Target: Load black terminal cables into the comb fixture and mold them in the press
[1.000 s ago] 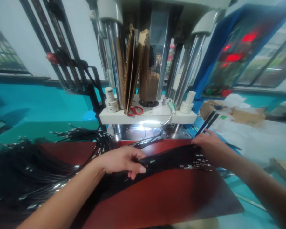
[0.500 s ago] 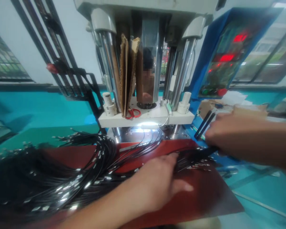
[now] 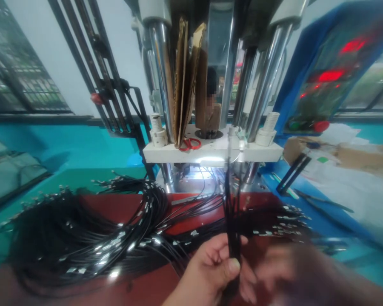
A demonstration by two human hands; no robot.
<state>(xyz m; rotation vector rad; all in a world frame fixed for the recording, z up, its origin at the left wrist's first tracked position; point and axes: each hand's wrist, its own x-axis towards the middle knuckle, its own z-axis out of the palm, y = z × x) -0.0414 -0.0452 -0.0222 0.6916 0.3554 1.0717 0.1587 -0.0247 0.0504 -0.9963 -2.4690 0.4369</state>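
Observation:
My left hand (image 3: 210, 267) grips a bunch of thin black cables (image 3: 232, 225) upright, thumb pressed across them. The upper ends of the bunch blur against the press plate behind. To its right is my right hand (image 3: 287, 272), smeared by motion, so its fingers cannot be made out. Around the hands, a large heap of black cables (image 3: 121, 242) with shiny metal ends lies over a red mat (image 3: 140, 282). More cable ends (image 3: 287, 221) fan out on the mat's right side. Several thin cables (image 3: 207, 202) run into the lit gap under the press.
A press with a white plate (image 3: 217, 153) and chrome columns stands ahead. Red-handled scissors (image 3: 190, 144) and cardboard pieces (image 3: 185, 85) rest on its plate. At right are a blue control box (image 3: 325, 72) with red displays, black tweezer-like strips (image 3: 293, 172) and white plastic sheeting (image 3: 354, 182).
My left hand has turned up from the cables on the mat and now holds a bunch upright. My right hand has come down and inward from the right side. The view has shifted left.

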